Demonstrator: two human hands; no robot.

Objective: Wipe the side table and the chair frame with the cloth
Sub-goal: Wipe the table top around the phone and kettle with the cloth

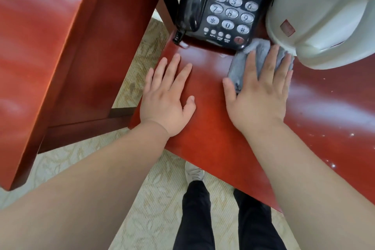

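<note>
The red-brown side table (213, 144) fills the middle of the view. My right hand (261, 95) lies flat on a folded grey-blue cloth (243, 63), pressing it to the table top just in front of the phone. My left hand (168, 95) rests palm down with fingers spread on the table's left part, holding nothing. The red wooden chair frame (67, 63) stands to the left of the table, its armrest and leg in view. White dust specks show on the table's right side.
A black push-button phone (223, 4) sits at the back of the table, its cord at the left corner. A white kettle (324, 16) stands at the back right, touching the cloth's far edge. My legs and a shoe stand on pale patterned carpet (154, 199) below.
</note>
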